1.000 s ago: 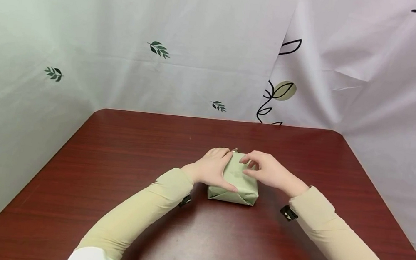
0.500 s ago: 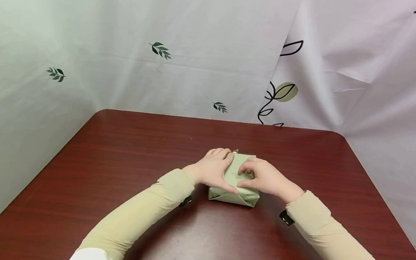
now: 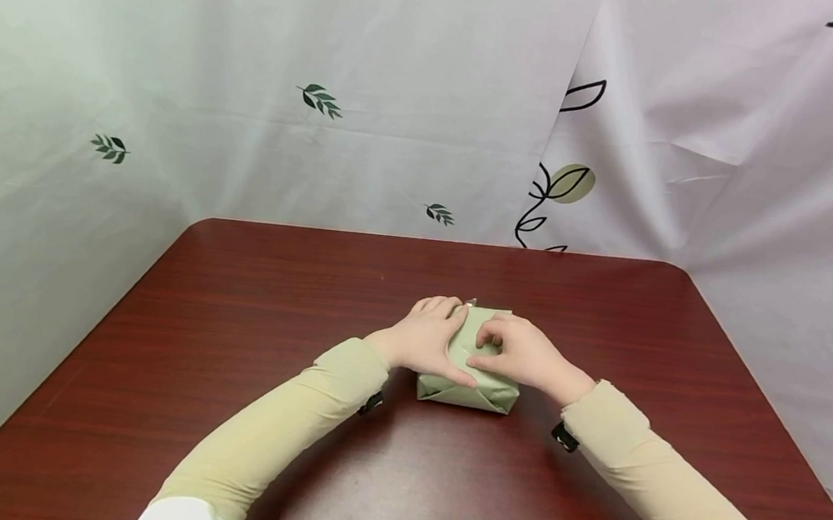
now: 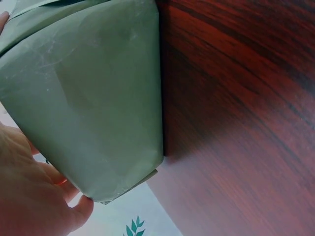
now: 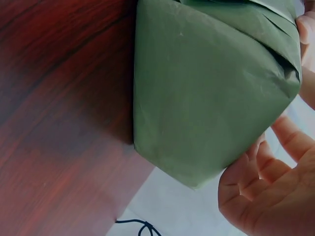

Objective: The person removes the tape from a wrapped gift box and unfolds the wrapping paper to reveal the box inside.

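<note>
A package wrapped in pale green paper (image 3: 471, 395) lies on the table, its near end folded into flaps. My left hand (image 3: 424, 336) rests spread over its left side, thumb along the near top edge and fingers towards the far end. The left wrist view shows those fingers (image 4: 74, 211) at the package's upper edge. My right hand (image 3: 528, 354) is over the right half of the top, fingers bent, thumb reaching towards my left thumb. In the right wrist view its bent fingers (image 5: 241, 182) meet the top edge; nothing shows pinched between them and the thumb.
The dark red wooden table (image 3: 270, 296) runs back to a pale cloth backdrop (image 3: 406, 58) printed with leaves. A small shiny piece (image 3: 471, 302) sticks up at the package's far edge, mostly hidden by my left hand.
My right hand has come nearer and a little left over the package top, its fingers bending more and its thumb moving towards the left thumb. The left hand and package stay nearly still.
</note>
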A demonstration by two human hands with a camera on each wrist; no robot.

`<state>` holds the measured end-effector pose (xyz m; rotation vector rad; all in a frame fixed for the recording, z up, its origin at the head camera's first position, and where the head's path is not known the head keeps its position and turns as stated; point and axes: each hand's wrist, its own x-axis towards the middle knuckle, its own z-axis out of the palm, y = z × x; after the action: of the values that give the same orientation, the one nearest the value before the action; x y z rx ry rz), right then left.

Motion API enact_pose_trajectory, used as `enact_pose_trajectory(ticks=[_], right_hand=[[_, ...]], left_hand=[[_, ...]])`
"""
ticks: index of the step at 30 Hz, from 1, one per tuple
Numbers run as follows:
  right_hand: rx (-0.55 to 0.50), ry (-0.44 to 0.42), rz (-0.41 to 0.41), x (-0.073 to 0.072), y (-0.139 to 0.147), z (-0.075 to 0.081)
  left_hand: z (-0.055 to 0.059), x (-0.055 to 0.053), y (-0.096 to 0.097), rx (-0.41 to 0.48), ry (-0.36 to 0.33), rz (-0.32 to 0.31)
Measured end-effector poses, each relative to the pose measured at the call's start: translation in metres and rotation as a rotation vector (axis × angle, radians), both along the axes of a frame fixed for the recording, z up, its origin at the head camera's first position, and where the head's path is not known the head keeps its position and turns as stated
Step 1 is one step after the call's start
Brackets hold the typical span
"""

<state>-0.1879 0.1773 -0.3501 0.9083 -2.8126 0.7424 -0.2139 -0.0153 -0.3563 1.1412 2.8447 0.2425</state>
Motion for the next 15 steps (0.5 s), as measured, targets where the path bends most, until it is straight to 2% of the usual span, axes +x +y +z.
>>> enact_pose_trajectory(ticks=[8,15], right_hand=[[0.019,0.014,-0.021,0.0017,-0.0037,-0.0006],[0.081,0.047,-0.007,0.0027,-0.0088,0.0038]], left_hand=[[-0.0009,0.0002,-0.0002,0.004,0.011,-0.003],[0.0011,0.0009,-0.0005,0.001,-0.004,-0.001]])
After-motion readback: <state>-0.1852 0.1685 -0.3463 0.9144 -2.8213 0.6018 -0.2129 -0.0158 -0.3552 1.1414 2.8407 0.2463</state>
